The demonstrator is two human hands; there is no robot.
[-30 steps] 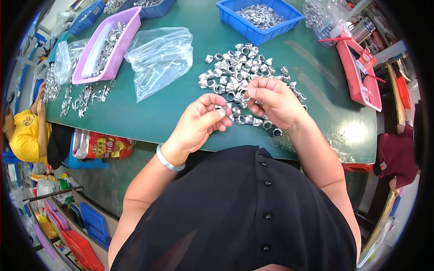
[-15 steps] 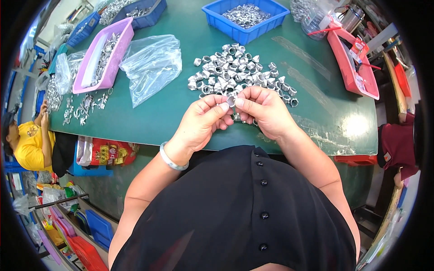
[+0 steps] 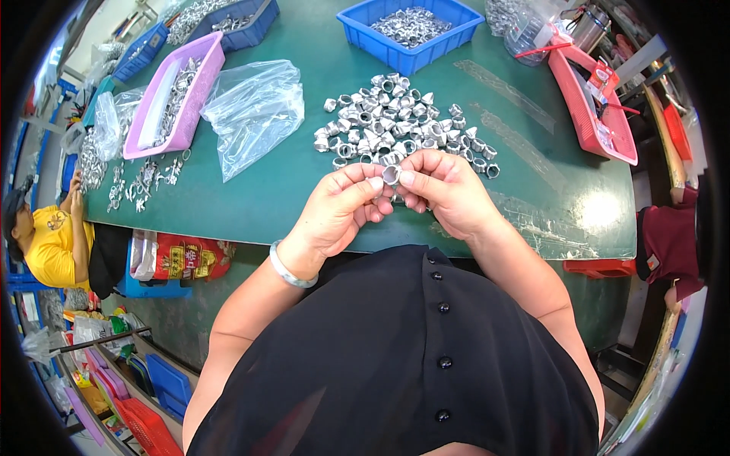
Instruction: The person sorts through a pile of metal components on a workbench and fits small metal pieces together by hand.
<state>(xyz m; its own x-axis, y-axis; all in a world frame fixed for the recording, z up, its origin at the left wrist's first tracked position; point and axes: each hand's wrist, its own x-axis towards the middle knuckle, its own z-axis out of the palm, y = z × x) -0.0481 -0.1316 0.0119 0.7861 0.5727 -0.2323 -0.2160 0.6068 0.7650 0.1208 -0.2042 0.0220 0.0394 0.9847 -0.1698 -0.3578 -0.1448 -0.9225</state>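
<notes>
Between the fingertips of both hands I hold a small silver metal ring (image 3: 391, 175), its round opening facing me. My left hand (image 3: 344, 204) pinches it from the left with thumb and forefinger. From the other side my right hand (image 3: 445, 190) grips it the same way, other fingers curled beneath. Just beyond my fingers lies a loose pile of silver metal rings (image 3: 395, 118), tumbled at all angles on the green table (image 3: 258, 197). A few more pieces show partly under my hands.
A blue bin (image 3: 411, 57) of metal pieces stands beyond the pile. To the left are a clear plastic bag (image 3: 255, 114) and a pink tray (image 3: 175, 95); a red basket (image 3: 597, 114) is at right. One person in yellow (image 3: 53, 243) works at far left, another in maroon (image 3: 669, 243) at right.
The ring has tilted a little so its opening shows more fully, and my fingers have shifted slightly around it. The pile looks the same.
</notes>
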